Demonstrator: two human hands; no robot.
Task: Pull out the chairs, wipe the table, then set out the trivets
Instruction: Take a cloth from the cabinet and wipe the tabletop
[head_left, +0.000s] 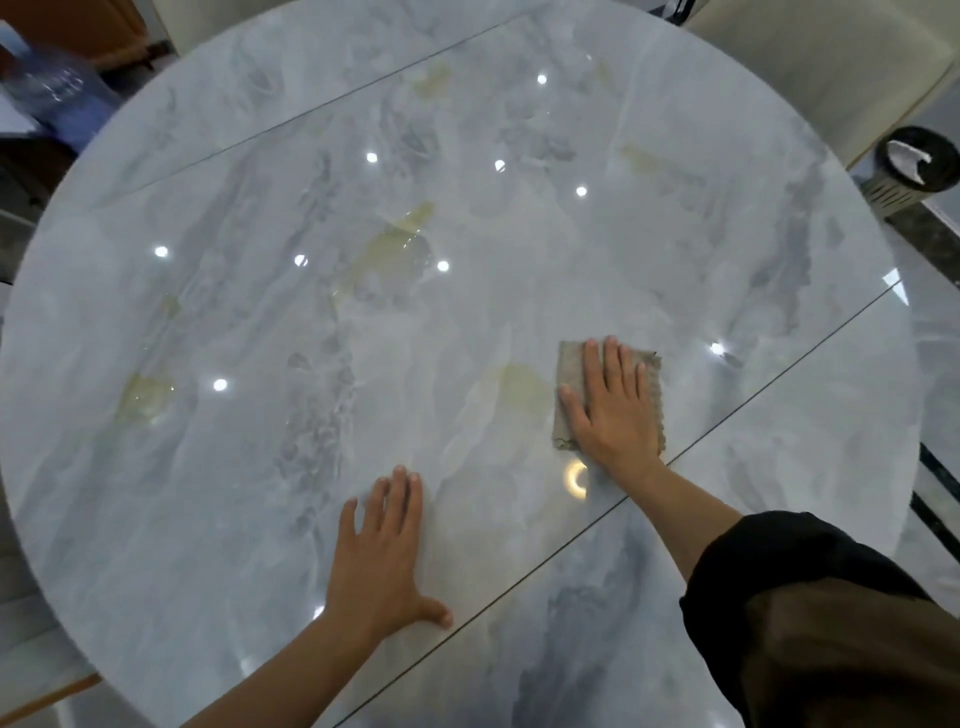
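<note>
A large round table (260, 467) with a glossy grey marble top fills the head view. My right hand (613, 405) presses flat, fingers straight, on a small beige cloth (569, 364) lying on the right of the top. My left hand (384, 551) rests flat on the bare marble near the front edge, fingers spread, holding nothing. No trivets are in view.
A cream chair (810, 57) stands beyond the table at the far right. A black bin (919, 166) with white paper inside sits on the floor at the right. A blurred blue water bottle (57, 93) is at the far left. Thin seams cross the tabletop.
</note>
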